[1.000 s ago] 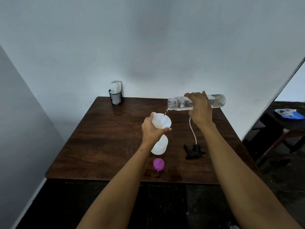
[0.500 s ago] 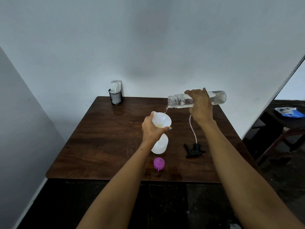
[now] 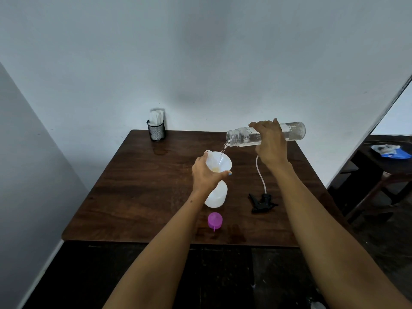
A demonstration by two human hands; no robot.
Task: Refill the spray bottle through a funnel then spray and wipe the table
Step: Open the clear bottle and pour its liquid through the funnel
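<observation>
Mid-frame: right hand (image 3: 270,144) tipping clear bottle (image 3: 294,131), water streaming into white funnel (image 3: 219,162) gripped by left hand (image 3: 206,173) atop spray bottle (image 3: 217,195).

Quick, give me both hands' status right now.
Left hand: closed around the funnel, steadying it on the spray bottle.
Right hand: closed around the clear bottle, tipped and pouring.

My table (image 3: 124,197) carries the white spray bottle (image 3: 217,196) centrally, purple cap (image 3: 215,220) at six o'clock, black trigger head (image 3: 262,202) at three, mesh holder (image 3: 156,131) at eleven.
</observation>
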